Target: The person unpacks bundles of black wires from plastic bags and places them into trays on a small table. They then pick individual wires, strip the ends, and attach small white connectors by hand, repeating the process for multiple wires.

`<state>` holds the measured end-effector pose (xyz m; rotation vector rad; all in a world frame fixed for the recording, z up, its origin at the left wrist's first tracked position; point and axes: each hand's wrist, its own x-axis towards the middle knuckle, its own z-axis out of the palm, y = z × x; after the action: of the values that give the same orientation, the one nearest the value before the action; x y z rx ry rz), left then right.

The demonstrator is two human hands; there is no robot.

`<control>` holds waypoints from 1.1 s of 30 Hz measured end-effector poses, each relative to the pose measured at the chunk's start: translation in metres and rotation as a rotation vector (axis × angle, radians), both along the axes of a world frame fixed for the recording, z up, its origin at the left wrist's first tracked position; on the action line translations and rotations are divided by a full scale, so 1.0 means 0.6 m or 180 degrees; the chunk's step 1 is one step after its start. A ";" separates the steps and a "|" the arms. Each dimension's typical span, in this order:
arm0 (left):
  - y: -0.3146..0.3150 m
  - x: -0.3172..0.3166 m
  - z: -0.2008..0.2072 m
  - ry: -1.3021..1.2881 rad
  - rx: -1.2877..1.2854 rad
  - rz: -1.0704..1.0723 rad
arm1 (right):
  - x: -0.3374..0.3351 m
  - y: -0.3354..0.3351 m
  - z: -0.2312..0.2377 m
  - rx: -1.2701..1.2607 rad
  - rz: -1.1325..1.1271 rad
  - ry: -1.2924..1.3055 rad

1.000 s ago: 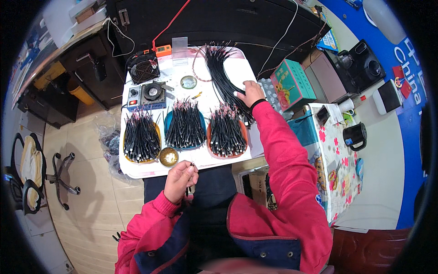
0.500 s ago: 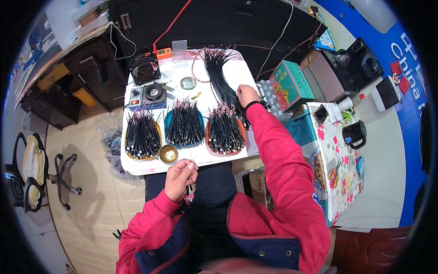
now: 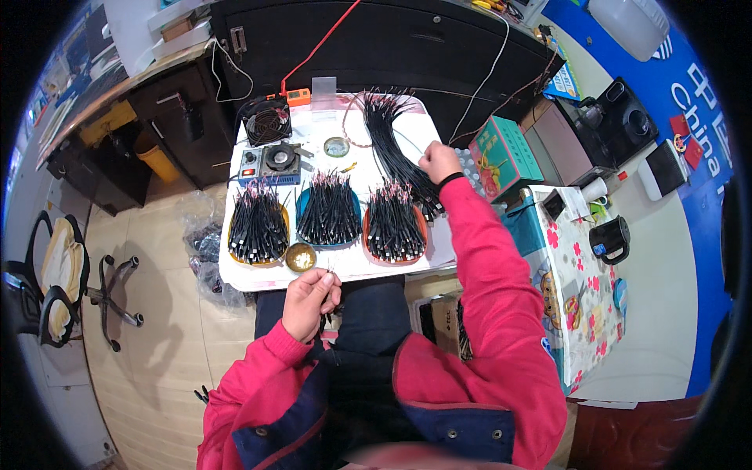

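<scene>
Over the table's front edge, my left hand (image 3: pixel 310 304) is closed in a pinch on a thin black cable (image 3: pixel 322 326); its fine wire ends poke above the fingertips and the rest hangs under the hand. My right hand (image 3: pixel 440 163) is closed at the right side of a long bundle of black cables (image 3: pixel 385 141); anything inside its fingers is hidden. Black cables with pinkish ends stand in a yellow tray (image 3: pixel 258 263), a blue tray (image 3: pixel 329 244) and an orange tray (image 3: pixel 398 260). A small round tin (image 3: pixel 301 257) with yellowish contents sits near my left hand.
A small fan (image 3: pixel 267 121) and a blue-grey soldering device (image 3: pixel 271 163) stand at the white table's (image 3: pixel 356 269) left, behind the trays. A round glass dish (image 3: pixel 336 146) lies mid-table. On the right are a green box (image 3: pixel 507 157) and a side table with a black kettle (image 3: pixel 610 240).
The whole view has shifted slightly, so the table appears a little farther right. Both hands keep nearly the same poses; the right one stays beside the cable bundle.
</scene>
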<state>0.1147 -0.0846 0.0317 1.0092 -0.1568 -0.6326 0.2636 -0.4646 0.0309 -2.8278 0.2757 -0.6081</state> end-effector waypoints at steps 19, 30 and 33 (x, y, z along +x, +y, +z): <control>0.003 0.045 0.103 -0.0916 -0.0422 0.0803 | -0.421 0.358 0.019 0.2115 0.1903 0.0753; 0.029 0.003 0.084 -0.1221 -0.0069 0.0655 | -0.290 0.374 0.123 0.4427 0.2181 -0.0287; 0.030 0.004 0.087 -0.1527 0.0229 0.0886 | -0.292 0.383 0.126 0.4377 0.2215 -0.0440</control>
<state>0.1169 -0.0663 0.0841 1.2149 -0.4086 -0.1350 0.0882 -0.2346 0.1067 -1.3847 -0.2500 -0.2474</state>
